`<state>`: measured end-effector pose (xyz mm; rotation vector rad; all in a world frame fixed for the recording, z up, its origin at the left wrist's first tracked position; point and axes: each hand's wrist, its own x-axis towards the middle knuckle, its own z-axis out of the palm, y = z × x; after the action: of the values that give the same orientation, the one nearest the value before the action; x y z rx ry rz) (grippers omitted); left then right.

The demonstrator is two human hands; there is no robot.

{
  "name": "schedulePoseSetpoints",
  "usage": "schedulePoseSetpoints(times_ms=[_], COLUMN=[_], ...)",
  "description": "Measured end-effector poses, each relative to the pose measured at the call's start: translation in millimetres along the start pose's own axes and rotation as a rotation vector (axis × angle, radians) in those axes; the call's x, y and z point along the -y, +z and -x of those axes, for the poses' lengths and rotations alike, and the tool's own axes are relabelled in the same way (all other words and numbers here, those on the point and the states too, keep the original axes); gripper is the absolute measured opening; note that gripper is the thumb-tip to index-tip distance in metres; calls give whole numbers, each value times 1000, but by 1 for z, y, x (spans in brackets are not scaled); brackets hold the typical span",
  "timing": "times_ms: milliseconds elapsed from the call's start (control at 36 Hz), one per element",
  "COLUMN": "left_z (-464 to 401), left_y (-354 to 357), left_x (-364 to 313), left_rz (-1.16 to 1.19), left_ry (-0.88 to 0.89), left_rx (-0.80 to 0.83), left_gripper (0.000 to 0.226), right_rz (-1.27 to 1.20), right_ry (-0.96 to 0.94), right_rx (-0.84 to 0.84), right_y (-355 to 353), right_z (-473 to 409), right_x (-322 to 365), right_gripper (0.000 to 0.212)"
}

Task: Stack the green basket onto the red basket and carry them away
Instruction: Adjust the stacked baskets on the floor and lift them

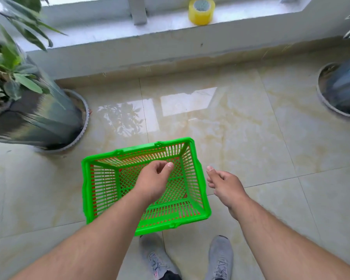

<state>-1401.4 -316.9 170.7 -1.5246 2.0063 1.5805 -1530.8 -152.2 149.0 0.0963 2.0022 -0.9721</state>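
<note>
The green basket sits on the floor tiles, nested in the red basket, whose red shows only through the green slats. My left hand hovers above the basket's inside, fingers loosely curled, holding nothing. My right hand hangs just off the basket's right rim, fingers slightly apart and empty. Neither hand touches the baskets.
A big dark plant pot with leaves stands at the left, another pot at the right edge. A yellow tape roll rests on the window ledge beyond. My grey shoes stand just behind the basket.
</note>
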Motion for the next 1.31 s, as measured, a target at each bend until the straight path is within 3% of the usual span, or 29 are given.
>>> schedulePoseSetpoints(times_ms=[250, 500, 694, 917, 1056, 1306], left_z=[-43, -114, -166, -201, -218, -235], left_y=[-18, 2, 21, 42, 51, 58], left_x=[-19, -29, -15, -5, -7, -8], left_rz=[-166, -380, -482, -572, -652, -703], left_ry=[76, 158, 115, 65, 8, -25], left_rx=[34, 40, 77, 106, 135, 215], left_gripper=[37, 55, 61, 68, 75, 70], right_rz=[-56, -49, -33, -32, -80, -81], right_ry=[-15, -55, -62, -16, -3, 29], right_rx=[-42, -47, -47, 3, 30, 74], right_y=[17, 28, 34, 52, 56, 65], right_z=[-19, -80, -130, -161, -171, -193], right_x=[17, 13, -4, -21, -20, -19], right_gripper=[38, 34, 30, 53, 43, 44])
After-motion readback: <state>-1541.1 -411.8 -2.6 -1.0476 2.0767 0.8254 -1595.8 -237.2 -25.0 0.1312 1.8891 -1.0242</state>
